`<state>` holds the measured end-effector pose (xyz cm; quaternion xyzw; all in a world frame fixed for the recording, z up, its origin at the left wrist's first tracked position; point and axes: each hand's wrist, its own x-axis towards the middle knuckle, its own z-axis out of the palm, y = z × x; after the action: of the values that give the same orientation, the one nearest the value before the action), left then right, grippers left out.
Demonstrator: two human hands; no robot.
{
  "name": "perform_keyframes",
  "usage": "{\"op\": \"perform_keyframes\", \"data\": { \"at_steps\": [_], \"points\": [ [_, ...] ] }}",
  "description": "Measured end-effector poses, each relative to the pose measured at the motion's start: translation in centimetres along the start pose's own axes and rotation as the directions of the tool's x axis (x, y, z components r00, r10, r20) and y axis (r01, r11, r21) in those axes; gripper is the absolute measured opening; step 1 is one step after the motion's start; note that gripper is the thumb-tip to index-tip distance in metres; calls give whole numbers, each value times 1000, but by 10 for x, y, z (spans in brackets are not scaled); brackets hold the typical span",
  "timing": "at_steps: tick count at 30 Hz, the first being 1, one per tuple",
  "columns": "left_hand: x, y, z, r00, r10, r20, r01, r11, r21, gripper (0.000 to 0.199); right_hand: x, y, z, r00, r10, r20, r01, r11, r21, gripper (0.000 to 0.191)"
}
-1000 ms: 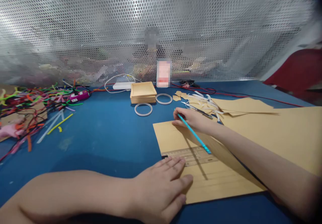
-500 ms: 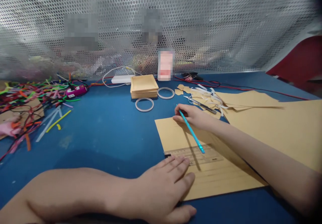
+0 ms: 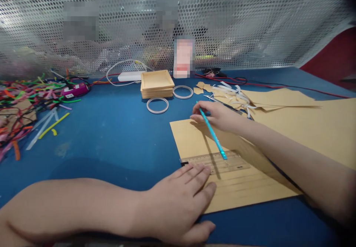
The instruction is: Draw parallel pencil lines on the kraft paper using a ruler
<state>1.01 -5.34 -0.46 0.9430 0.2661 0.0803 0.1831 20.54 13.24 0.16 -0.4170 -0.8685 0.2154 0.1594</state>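
Note:
A sheet of tan card (image 3: 236, 193) lies on the blue table, with several faint pencil lines drawn across it. On the sheet rests a clear ruler (image 3: 237, 163). My left hand (image 3: 183, 199) lies flat with fingers outstretched, its fingertips pressing on the ruler's left part. In my right hand (image 3: 215, 115) is a turquoise pencil (image 3: 211, 132), held near the sheet's far left corner. The pencil slants back toward me, its eraser end above the ruler. My right fingers are closed round it, and its tip is mostly hidden.
Beyond the card stand stacked wooden trays (image 3: 157, 80) beside two tape rolls (image 3: 157, 105). White paper strips (image 3: 229, 93), a craft knife and larger tan sheets (image 3: 306, 121) lie at the right. Tangled colourful strips (image 3: 25, 113) cover the left side. A perforated metal panel (image 3: 125, 28) closes the back.
The view has tilted down slightly, so everything sits higher in the picture. Both hands, the pencil and the ruler keep nearly the same places on the card.

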Motion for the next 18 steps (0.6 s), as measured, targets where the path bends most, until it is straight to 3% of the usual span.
{"op": "perform_keyframes", "data": {
  "at_steps": [6,11,15,18],
  "points": [
    [0,-2,1,1000,3,14,-3,1000,-5,59,-22,-40,-16,990,32,-135,-15,992,125,39],
    [0,-2,2,1000,19,10,-19,1000,6,59,-58,-67,7,989,141,-51,-112,921,373,46],
    [-1,-2,3,1000,26,-4,-26,999,20,58,-73,-70,28,969,244,35,-223,806,548,31],
    [-1,-1,3,1000,23,-7,-23,999,37,58,-73,-69,37,946,322,15,-249,698,671,17]
  ]
}}
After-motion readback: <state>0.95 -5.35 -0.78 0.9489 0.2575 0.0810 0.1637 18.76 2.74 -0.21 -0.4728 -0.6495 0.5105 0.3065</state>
